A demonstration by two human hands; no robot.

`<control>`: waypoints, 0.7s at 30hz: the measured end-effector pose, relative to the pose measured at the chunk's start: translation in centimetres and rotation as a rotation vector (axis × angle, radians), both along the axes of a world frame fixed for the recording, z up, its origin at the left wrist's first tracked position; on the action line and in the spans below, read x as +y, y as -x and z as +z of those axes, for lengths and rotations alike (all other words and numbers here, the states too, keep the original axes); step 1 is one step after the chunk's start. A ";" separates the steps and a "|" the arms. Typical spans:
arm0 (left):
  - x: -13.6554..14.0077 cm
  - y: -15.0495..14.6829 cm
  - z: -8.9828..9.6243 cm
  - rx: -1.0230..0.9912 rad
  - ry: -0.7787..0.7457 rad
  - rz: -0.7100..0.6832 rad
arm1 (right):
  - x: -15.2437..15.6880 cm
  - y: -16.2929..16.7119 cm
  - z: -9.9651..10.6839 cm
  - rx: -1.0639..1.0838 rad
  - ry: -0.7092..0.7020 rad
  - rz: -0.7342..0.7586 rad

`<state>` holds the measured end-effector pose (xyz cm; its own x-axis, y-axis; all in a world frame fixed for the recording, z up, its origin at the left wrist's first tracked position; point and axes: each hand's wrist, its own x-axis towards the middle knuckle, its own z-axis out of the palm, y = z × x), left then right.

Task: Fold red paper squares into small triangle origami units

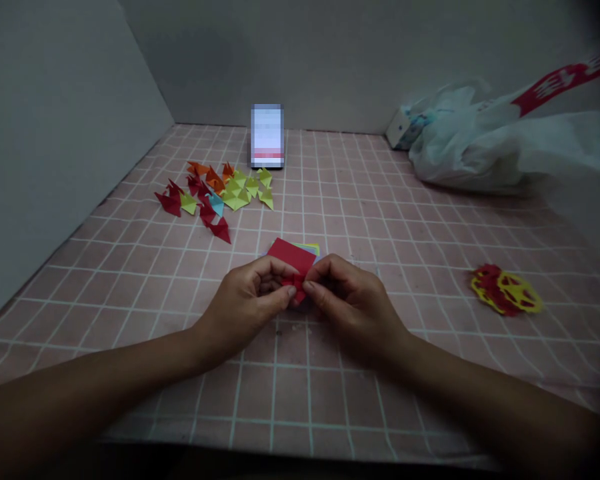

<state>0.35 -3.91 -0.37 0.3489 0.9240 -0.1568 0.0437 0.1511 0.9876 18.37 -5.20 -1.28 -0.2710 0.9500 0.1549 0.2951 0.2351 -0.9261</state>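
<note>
Between my two hands is a small piece of folded red paper (299, 283), pinched from both sides. My left hand (253, 293) has thumb and forefinger closed on its left edge. On the right edge, the thumb and bent fingers of my right hand (353, 297) are closed too. Fingertips hide much of the folds. Just behind lies a stack of coloured paper (293, 253), a red sheet on top and yellow and violet edges showing beneath. Farther back on the left are several folded paper cranes (236, 193) in red, orange, yellow and blue.
A phone (267, 137) with a lit, blurred screen stands upright at the back. Red and yellow paper cutouts (507, 290) lie at the right. A white plastic bag (470, 147) and a tissue box (401, 128) sit at the back right. A pink checked cloth (395, 220) covers the table.
</note>
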 end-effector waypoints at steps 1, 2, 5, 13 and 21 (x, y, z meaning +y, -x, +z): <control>0.0 0.0 -0.1 0.006 -0.004 0.000 | 0.0 0.0 0.0 -0.012 -0.017 -0.001; 0.0 0.0 -0.1 0.012 -0.010 0.001 | 0.0 0.0 0.0 -0.027 -0.033 -0.003; -0.1 0.1 -0.3 0.037 -0.018 0.004 | -0.1 0.0 0.0 -0.051 -0.049 -0.003; 0.3 0.0 0.6 -0.013 0.037 0.008 | 0.2 -0.1 0.6 0.253 0.253 0.057; 0.7 0.3 0.6 -0.049 0.081 -0.031 | 0.4 0.0 0.9 0.286 0.296 0.041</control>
<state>0.03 -3.21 0.25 0.3866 0.8974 -0.2125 0.0015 0.2297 0.9732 18.40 -4.83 -0.38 -0.2947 0.9544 -0.0485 0.0118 -0.0471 -0.9988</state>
